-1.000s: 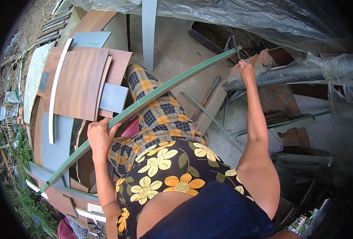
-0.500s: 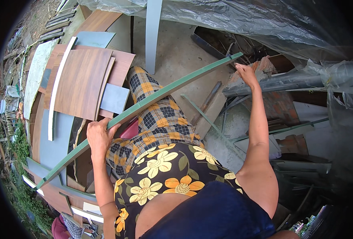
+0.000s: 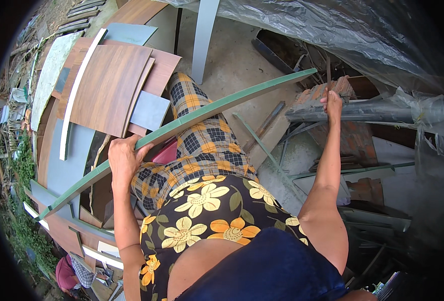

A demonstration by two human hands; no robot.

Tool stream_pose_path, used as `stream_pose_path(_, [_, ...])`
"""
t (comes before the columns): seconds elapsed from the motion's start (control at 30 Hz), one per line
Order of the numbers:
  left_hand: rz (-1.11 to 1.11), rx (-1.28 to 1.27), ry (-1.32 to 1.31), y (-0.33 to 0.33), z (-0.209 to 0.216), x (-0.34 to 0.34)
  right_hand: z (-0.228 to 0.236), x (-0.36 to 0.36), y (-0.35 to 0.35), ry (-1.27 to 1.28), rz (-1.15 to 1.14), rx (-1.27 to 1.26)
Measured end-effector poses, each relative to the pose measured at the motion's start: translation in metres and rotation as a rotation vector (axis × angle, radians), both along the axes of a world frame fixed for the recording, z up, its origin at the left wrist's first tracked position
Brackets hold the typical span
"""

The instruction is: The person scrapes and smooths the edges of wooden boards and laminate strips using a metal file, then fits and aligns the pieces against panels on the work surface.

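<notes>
One long green strip point(image 3: 182, 124) slants from lower left to upper right of the frame, over my one pair of plaid trousers point(image 3: 209, 163). My left hand point(image 3: 125, 156) grasps it; my right hand point(image 3: 333, 104) clenches one thin tool point(image 3: 328, 72), farther right than half a second ago. Upper right, one black tub point(image 3: 270, 56) holds dark stuff, unclear.

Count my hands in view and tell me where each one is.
2. The left hand grips the green strip near its lower part; the right hand, beyond the strip's upper end, holds a thin dark tool. Neither is fully hidden.
</notes>
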State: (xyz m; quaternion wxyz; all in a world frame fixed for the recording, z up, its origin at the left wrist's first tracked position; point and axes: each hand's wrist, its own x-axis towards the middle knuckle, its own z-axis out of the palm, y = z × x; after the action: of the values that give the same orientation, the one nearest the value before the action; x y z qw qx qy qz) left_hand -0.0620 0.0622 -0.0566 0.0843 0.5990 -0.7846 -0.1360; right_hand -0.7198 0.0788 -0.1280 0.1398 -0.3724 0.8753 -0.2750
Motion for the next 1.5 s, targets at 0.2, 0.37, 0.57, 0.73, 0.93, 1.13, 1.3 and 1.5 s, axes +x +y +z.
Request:
stream_pose_path(0.2, [-0.015,-0.029,-0.013,-0.001,-0.001,-0.002,0.010,0.042,-0.010,-0.593,0.089,-0.086])
stream_pose_path(0.37, [-0.037,-0.056,0.003,0.002,-0.001,-0.005,-0.003,0.039,-0.025,-0.304,0.008,-0.141])
stream_pose_path(0.57, [-0.001,-0.060,-0.012,0.000,-0.005,-0.002,0.000,0.108,-0.029,-0.151,0.224,-0.132])
stream_pose_path(0.73, [-0.011,-0.034,-0.022,-0.001,-0.002,-0.004,0.007,0.104,-0.032,-0.013,0.224,-0.109])
stream_pose_path(0.93, [-0.022,-0.059,-0.010,0.000,-0.008,0.000,0.007,0.150,-0.028,-0.151,0.248,-0.071])
stream_pose_path(1.13, [-0.018,-0.062,-0.014,-0.001,-0.006,-0.001,0.027,0.257,0.002,-0.230,0.459,-0.084])
stream_pose_path(1.3, [-0.038,-0.080,-0.001,0.001,-0.008,-0.002,0.014,0.193,-0.008,-0.130,0.159,-0.137])
stream_pose_path(1.5, [-0.018,-0.069,0.004,-0.002,-0.007,0.000,0.018,0.279,0.010,-0.294,0.337,-0.165])
